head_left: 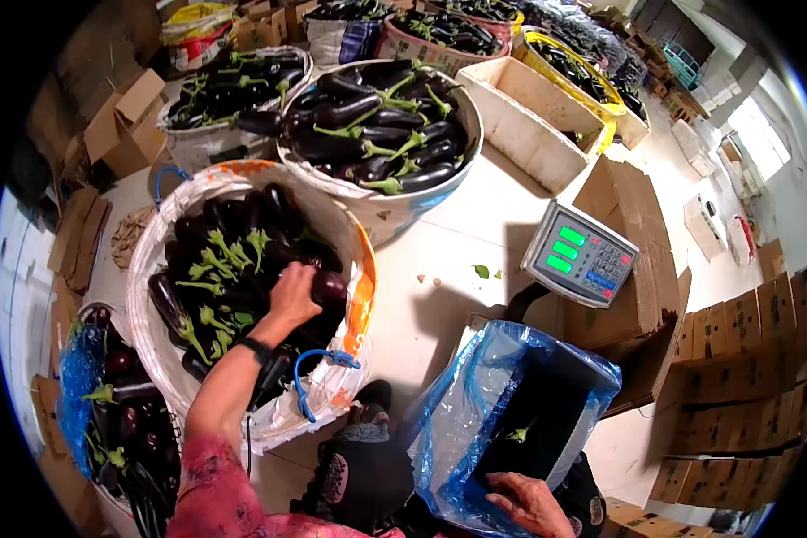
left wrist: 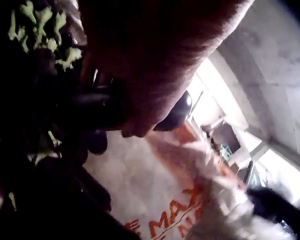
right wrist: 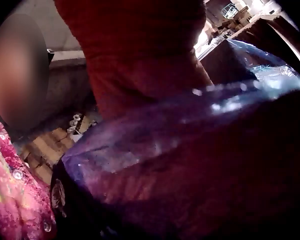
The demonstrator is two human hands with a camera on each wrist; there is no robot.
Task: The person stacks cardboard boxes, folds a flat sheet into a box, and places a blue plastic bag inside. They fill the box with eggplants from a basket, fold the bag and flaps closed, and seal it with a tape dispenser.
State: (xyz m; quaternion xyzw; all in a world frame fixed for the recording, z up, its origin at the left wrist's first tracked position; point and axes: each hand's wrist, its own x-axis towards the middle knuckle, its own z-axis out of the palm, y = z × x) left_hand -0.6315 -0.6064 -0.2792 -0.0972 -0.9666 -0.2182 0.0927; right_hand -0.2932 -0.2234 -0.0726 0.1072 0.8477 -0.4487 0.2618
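In the head view, my left hand reaches into a large white tub of eggplants and grips a dark eggplant near its right wall. The left wrist view shows that eggplant's shiny end sticking out past the hand. My right hand lies with relaxed fingers over the near end of a box lined with a blue plastic bag. Deep in the bag the contents are dark, with one green eggplant stem showing. In the right wrist view, blue plastic covers much of the frame.
A digital scale display stands beyond the box, beside an upright cardboard carton. More eggplant tubs stand behind, near a white foam crate. Stacked cartons line the right. A blue-covered eggplant basket sits at left.
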